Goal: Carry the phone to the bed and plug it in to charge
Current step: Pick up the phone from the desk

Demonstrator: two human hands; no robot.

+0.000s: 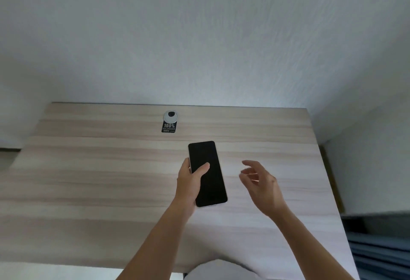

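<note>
A black phone (pixel 209 180) with a dark screen is held screen-up over the light wooden desk (pixel 111 168). My left hand (pixel 188 182) grips its left edge, thumb lying across the glass. My right hand (pixel 259 182) hovers to the right of the phone with fingers spread and curled, touching nothing. No bed, charger or cable is in view.
A white round cable grommet (pixel 170 116) with a black sticker (pixel 168 127) below it sits near the desk's back edge. A white wall (pixel 199 35) rises behind the desk. Dark blue-grey fabric (pixel 377 246) lies at the lower right beyond the desk's side.
</note>
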